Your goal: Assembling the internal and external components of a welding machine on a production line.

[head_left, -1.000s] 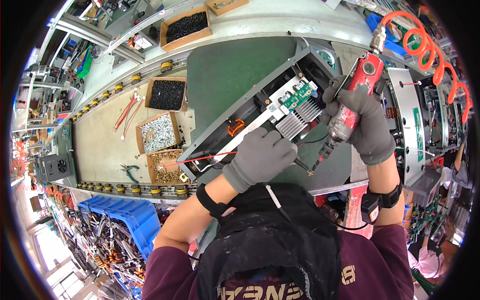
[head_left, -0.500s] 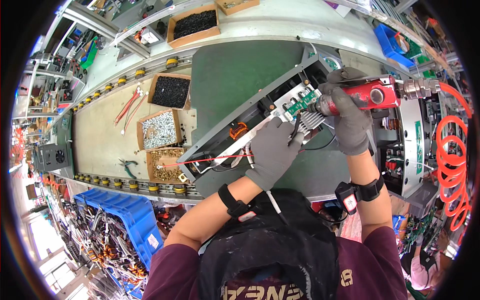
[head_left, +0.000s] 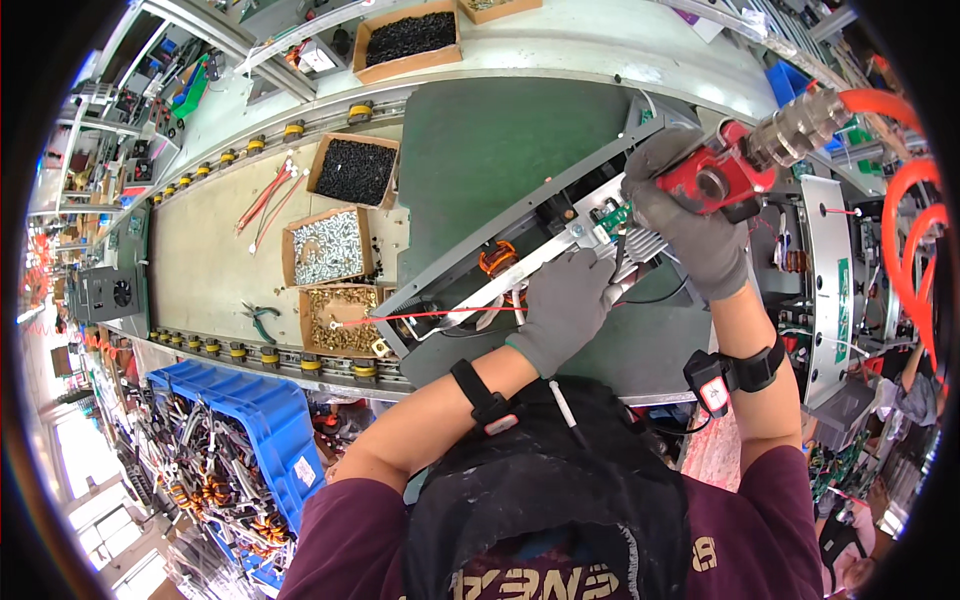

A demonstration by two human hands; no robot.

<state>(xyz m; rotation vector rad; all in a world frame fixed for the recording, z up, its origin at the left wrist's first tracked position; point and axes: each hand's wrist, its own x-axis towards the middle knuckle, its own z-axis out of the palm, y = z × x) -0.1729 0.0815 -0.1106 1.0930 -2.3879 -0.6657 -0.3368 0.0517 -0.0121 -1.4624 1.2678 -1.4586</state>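
Note:
My gloved right hand [head_left: 690, 225] is wrapped round a red pneumatic screwdriver [head_left: 715, 183], above the right part of a long grey metal housing [head_left: 470, 262]. The glove hides the tool's tip. Near it, my gloved left hand [head_left: 566, 308] rests on the housing's near side, fingers closed on a black cable [head_left: 620, 248] beside the silver heat sink [head_left: 645, 243]. A small green circuit board [head_left: 610, 222] shows between the hands. Inside the housing sits an orange-wound coil [head_left: 497, 258]. A red wire [head_left: 450, 312] runs left from under my left hand.
Left of the housing stand cardboard boxes of black screws [head_left: 355, 172], silver screws [head_left: 327, 248] and brass-coloured parts [head_left: 340, 322]. Pliers [head_left: 262, 324] and red wires [head_left: 268, 205] lie nearby. A coiled red air hose [head_left: 905, 235] hangs at right; a blue bin [head_left: 250, 400] stands lower left.
The screwdriver has swung, its hose end now higher and nearer. My right hand has tilted with it. The bench scene has shifted slightly right in view; my left hand stays at the housing.

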